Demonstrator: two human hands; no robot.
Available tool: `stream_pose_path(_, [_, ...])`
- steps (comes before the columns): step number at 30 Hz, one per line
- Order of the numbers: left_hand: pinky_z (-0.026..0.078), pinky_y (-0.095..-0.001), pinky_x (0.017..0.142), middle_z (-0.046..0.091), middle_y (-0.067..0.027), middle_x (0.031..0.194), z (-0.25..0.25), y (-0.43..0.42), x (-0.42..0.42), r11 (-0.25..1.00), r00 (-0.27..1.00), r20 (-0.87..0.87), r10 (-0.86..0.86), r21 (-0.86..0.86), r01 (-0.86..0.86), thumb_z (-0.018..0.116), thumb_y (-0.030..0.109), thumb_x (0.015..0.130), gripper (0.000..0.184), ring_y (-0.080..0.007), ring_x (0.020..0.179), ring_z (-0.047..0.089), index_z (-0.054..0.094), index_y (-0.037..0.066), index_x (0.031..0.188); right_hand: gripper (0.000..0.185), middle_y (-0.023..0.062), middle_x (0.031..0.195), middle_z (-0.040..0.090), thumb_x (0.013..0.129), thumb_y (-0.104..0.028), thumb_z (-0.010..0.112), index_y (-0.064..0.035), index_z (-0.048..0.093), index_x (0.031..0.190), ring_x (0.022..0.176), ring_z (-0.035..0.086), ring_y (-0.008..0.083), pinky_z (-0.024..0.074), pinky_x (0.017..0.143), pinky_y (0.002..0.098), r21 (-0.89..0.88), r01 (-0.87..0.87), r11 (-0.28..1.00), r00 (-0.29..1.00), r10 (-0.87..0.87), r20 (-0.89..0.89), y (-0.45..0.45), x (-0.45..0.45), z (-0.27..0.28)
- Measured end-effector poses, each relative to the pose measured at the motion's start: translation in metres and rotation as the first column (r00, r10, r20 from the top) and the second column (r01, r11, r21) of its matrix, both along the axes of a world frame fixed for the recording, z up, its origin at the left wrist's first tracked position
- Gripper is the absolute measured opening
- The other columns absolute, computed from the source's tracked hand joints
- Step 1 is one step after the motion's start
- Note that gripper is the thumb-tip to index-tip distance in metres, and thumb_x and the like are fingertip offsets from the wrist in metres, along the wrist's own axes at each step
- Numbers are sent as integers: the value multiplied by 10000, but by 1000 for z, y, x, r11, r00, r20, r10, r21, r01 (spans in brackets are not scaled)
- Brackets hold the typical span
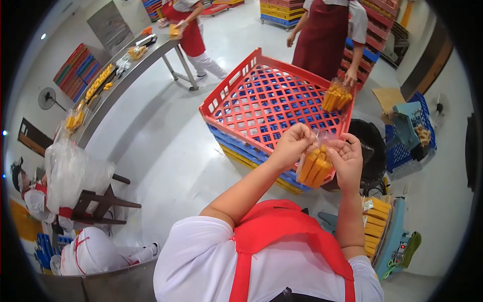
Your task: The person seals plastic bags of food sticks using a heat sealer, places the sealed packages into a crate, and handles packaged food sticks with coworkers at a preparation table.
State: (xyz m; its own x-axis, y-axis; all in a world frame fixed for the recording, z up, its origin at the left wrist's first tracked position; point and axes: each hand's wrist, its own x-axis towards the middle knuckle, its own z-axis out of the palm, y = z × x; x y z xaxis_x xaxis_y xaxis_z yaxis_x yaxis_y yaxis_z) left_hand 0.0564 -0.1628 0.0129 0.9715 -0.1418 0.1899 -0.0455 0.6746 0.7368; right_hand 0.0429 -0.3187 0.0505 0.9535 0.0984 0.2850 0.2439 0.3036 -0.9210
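Clear plastic bag of yellow-orange sticks (315,168) sits between the hands, in front of the near corner of the red lattice plastic crate (287,68), contact unclear. Left hand (292,146) pinches the bag's top, right hand (348,162) its upper right, both grips closed. Bag body lies on their near side, neither hand clearly nearer; long axis follows the sticks, top pointing away, slightly right

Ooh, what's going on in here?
Someone in a red apron has their left grip and right grip at the upper part of a clear bag of orange sticks, by the near side of a red crate. Across the crate, a co-worker has a hand at another filled bag.
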Motion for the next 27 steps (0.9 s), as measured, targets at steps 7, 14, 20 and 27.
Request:
stream_pose_path(7, [442,-210,722,572,-29,871,-1,27,-13,780,980,129,152,593,-200,532,34,823,157,-69,821,540,592,-6,963,332,100,864,585,760,94,528,-2,410,1054,810,576,128,463,730,222,-38,-107,994,991,104,-87,19,17,-25])
stream_pose_path(14, [452,-207,728,602,-38,889,-8,5,-19,840,957,62,283,466,-278,548,19,807,144,-86,829,563,593,-15,940,332,99,876,597,747,83,557,7,431,1045,817,575,126,460,737,227,-100,-167,981,981,156,-112,-6,30,-28])
stream_pose_path(20, [447,-212,671,598,-29,829,-4,8,-44,878,914,-151,376,372,-300,554,10,793,117,-81,740,550,602,-12,897,305,96,878,602,759,77,537,3,445,1040,764,588,117,473,675,208,-51,-337,940,929,323,-180,13,16,-11])
stream_pose_path(27, [453,-230,705,600,-52,862,-28,39,-83,737,886,-53,461,579,-349,569,45,793,186,-111,778,563,594,-25,963,267,83,858,597,758,76,533,-10,456,999,749,579,112,461,653,203,-24,-502,864,840,481,-250,25,18,-53])
